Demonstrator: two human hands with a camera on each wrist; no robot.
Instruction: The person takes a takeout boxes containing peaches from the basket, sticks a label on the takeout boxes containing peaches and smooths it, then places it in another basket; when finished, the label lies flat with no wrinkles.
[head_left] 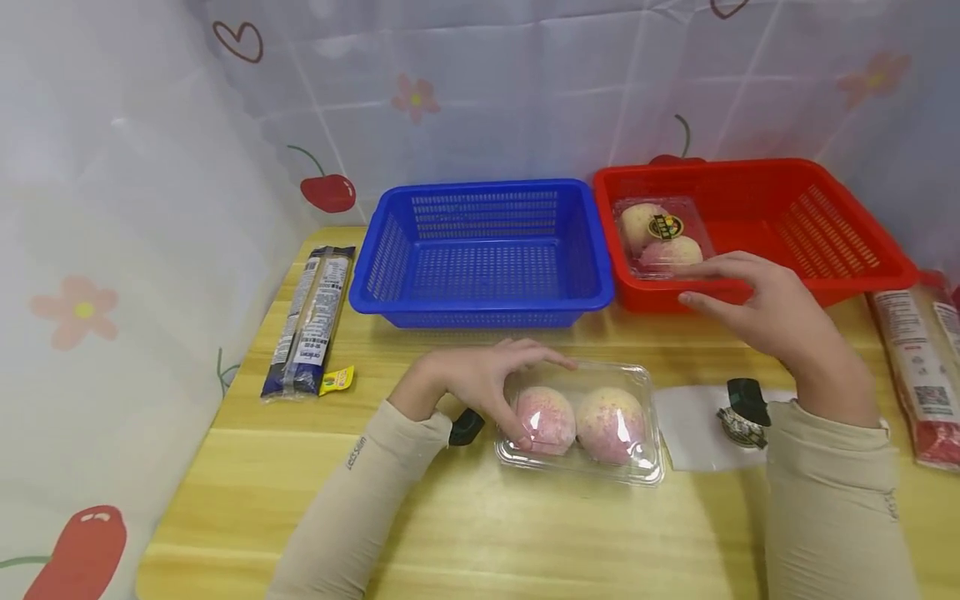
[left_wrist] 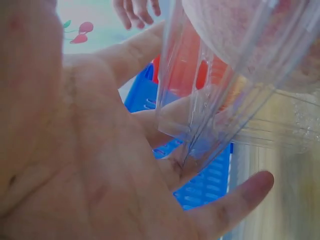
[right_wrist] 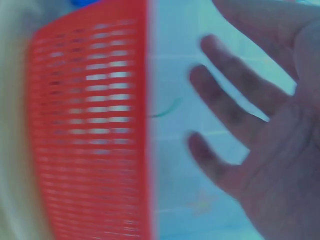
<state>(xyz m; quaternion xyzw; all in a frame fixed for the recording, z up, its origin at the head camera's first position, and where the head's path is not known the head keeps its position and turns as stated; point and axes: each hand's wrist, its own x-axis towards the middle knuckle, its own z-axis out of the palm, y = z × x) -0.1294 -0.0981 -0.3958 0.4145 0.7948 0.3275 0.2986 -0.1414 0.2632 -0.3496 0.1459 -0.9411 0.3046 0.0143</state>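
Observation:
A clear plastic clamshell box (head_left: 592, 479) with two round pink-and-yellow buns is at the front middle of the table. My left hand (head_left: 483, 379) spans its left end, thumb at the front side and a finger along the back edge. In the left wrist view the box's clear wall (left_wrist: 200, 115) passes in front of several fingers. Over the front rim of the red basket (head_left: 757, 187) hovers my right hand (head_left: 772, 312), fingers spread and nothing held. A second clear box (head_left: 663, 237) of similar buns, with a round label, lies inside that basket at its left.
Left of the red basket stands a blue basket (head_left: 480, 304). Long dark-blue packets (head_left: 311, 321) and a small yellow sachet (head_left: 337, 380) lie at the left. Red-and-clear packets (head_left: 926, 375) lie at the right. A white sheet (head_left: 697, 425) sits under my right wrist.

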